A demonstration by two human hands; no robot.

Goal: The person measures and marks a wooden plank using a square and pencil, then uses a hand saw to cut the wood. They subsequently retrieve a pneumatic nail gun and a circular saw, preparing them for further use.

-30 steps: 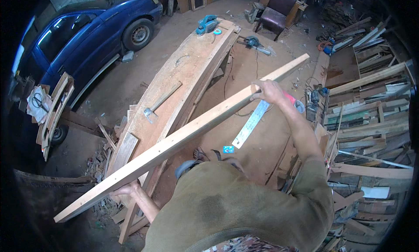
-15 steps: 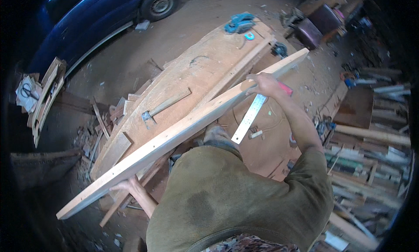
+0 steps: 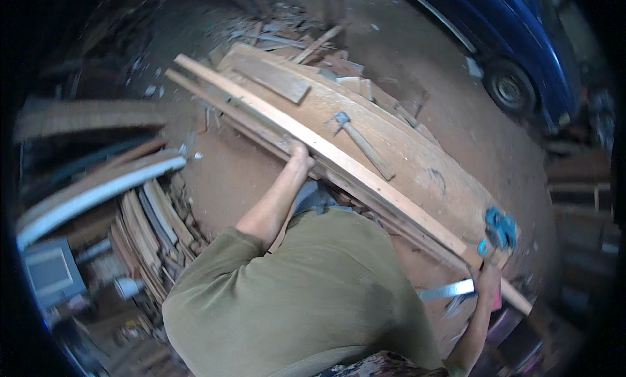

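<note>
A long, pale wooden plank (image 3: 385,186) runs across in front of me, from upper left to lower right. My left hand (image 3: 298,154) is closed around its near edge, left of the middle, with the fingers partly hidden. Toward the right end, my right hand (image 3: 488,278) grips the plank and also holds a try square (image 3: 447,291) with a metal blade and a reddish-pink handle. Beyond the plank, a claw hammer (image 3: 366,149) lies on a sawdust-covered workbench (image 3: 417,158). A blue power tool (image 3: 501,228) and a small blue tape measure (image 3: 483,248) are near my right hand.
A short board (image 3: 272,79) lies at the bench's far left, with scrap wood (image 3: 339,67) along the far side. Curved timber (image 3: 98,184) is stacked at left, above a framed panel (image 3: 51,272). A blue vehicle (image 3: 502,31) stands at the upper right.
My view has swung round to the left, so the vehicle is now at upper right. The plank now slants down to the right, still held in both hands.
</note>
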